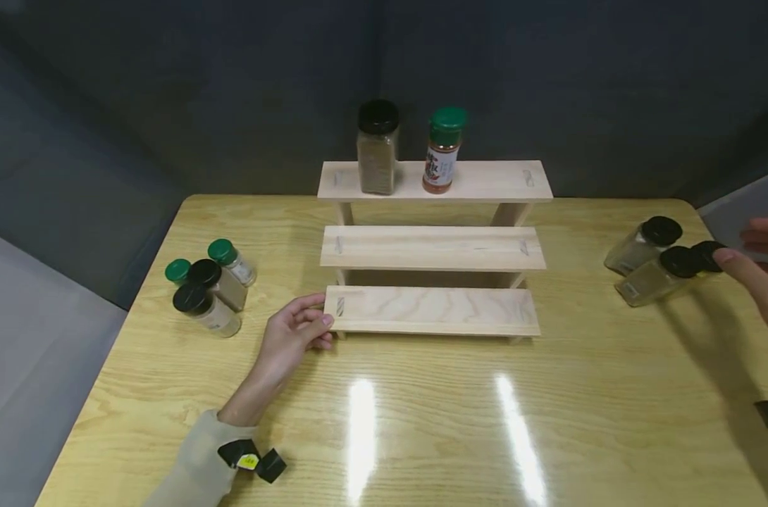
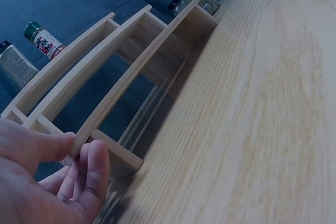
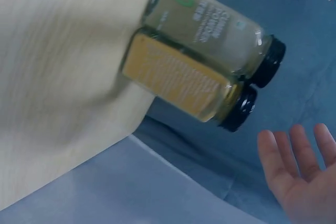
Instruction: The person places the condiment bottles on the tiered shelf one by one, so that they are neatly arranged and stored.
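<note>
My left hand [image 1: 298, 327] pinches the left end of the bottom step of a three-step wooden rack [image 1: 431, 310], thumb on top and fingers curled beneath; the left wrist view shows the same grip. At the right, my right hand [image 1: 764, 282] reaches beside several black-capped spice jars, its fingers extended and holding nothing. In the right wrist view, the hand [image 3: 302, 174] is apart from a cumin powder jar [image 3: 205, 27] and a jar of yellow contents [image 3: 173, 74]. On the top step stand a black-capped jar [image 1: 378, 158] and a green-capped red spice bottle [image 1: 441, 158].
Left of the rack, green-capped bottles [image 1: 234, 264] and black-capped jars [image 1: 215, 317] stand grouped on the wooden table [image 1: 422, 422]. Dark fabric [image 1: 263, 91] hangs behind the table, and a grey surface [image 1: 35, 373] lies beyond its left edge.
</note>
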`<action>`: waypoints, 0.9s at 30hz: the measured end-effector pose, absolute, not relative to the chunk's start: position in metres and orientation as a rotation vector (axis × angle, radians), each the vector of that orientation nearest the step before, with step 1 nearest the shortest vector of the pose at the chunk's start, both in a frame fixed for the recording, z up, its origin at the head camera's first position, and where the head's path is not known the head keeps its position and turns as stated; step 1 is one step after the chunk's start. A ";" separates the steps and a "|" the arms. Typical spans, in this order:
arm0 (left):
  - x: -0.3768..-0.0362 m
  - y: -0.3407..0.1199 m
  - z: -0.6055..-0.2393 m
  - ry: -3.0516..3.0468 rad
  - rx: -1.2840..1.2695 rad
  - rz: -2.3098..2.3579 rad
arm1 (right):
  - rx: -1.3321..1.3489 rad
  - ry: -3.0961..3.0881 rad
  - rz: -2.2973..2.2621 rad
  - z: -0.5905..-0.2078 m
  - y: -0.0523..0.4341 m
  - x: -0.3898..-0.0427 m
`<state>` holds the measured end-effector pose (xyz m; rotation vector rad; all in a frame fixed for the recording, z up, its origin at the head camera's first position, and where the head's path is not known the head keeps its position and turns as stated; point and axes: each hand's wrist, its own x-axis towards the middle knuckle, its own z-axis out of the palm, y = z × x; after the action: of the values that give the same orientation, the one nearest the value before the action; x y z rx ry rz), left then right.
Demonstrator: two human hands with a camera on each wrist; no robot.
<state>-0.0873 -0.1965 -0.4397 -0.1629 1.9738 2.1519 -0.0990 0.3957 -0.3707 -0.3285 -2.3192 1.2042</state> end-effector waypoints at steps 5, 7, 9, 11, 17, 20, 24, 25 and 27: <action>-0.086 -0.198 -0.439 1.976 -0.160 2.153 | -0.383 -2.336 1.160 -0.378 0.399 -0.098; -0.086 -0.198 -0.439 1.973 -0.159 2.154 | -0.408 -2.356 1.142 -0.380 0.401 -0.096; -0.086 -0.198 -0.439 1.968 -0.162 2.156 | -0.424 -2.378 1.128 -0.381 0.403 -0.094; -0.086 -0.197 -0.438 1.966 -0.164 2.155 | -0.439 -2.394 1.124 -0.383 0.406 -0.093; -0.087 -0.196 -0.438 1.984 -0.186 2.141 | -0.471 -2.376 1.213 -0.387 0.413 -0.094; -0.087 -0.196 -0.439 1.991 -0.189 2.133 | -0.496 -2.379 1.198 -0.390 0.416 -0.095; -0.087 -0.196 -0.438 1.989 -0.188 2.138 | -0.512 -2.359 1.201 -0.395 0.420 -0.099; -0.087 -0.196 -0.438 1.987 -0.187 2.141 | -0.507 -2.352 1.206 -0.397 0.421 -0.100; -0.087 -0.196 -0.438 1.980 -0.186 2.148 | -0.486 -2.346 1.210 -0.400 0.424 -0.102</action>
<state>-0.0867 -0.1962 -0.4385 -0.1859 1.9797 2.1481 -0.1021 0.4241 -0.3996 -0.4859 -2.3456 1.2101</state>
